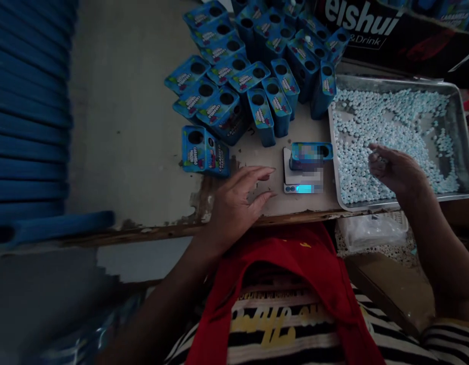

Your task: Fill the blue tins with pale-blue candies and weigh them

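A blue container [304,155] with a round hole in its top rests on a small scale [295,177] with a lit display. Left of the scale, my left hand [245,195] has thumb and fingers apart with nothing between them. Over the metal tray [336,187] of small pale blue and white candies [390,121], my right hand [396,170] has its fingers curled together; what they hold, if anything, is too small to name. A separate blue container [209,152] stands beyond my left hand.
Many blue containers [226,109] with round holes crowd the back of the table [120,126]. Blue packs [27,121] are stacked at the far left, beside a loose one [51,226]. A black printed box [405,50] sits behind the tray.
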Demonstrator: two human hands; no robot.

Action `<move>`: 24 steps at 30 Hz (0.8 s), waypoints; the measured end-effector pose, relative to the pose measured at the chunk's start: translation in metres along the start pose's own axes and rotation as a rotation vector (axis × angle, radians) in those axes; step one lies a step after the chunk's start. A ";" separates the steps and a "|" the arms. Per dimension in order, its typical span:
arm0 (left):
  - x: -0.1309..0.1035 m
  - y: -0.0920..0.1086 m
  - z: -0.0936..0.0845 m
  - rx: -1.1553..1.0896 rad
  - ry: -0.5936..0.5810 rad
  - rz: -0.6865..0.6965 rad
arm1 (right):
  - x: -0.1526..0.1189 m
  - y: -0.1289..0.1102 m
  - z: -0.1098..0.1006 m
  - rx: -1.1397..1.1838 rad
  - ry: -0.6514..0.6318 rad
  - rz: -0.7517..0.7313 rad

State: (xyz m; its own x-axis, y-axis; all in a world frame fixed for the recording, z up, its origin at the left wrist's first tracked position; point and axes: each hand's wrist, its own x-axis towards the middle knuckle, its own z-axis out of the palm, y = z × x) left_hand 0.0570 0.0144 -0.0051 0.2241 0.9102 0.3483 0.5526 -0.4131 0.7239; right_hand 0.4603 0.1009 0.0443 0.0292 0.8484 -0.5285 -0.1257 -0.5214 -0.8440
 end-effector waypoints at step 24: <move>0.082 0.009 0.058 0.094 0.037 -0.023 | -0.003 -0.027 0.114 -0.513 -0.379 -0.423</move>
State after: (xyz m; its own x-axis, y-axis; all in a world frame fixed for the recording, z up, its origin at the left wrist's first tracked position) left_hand 0.1269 0.0869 -0.0049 0.1815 0.9170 0.3551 0.6309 -0.3856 0.6733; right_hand 0.3501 0.1230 0.0786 -0.3815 0.9102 -0.1614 0.2994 -0.0435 -0.9531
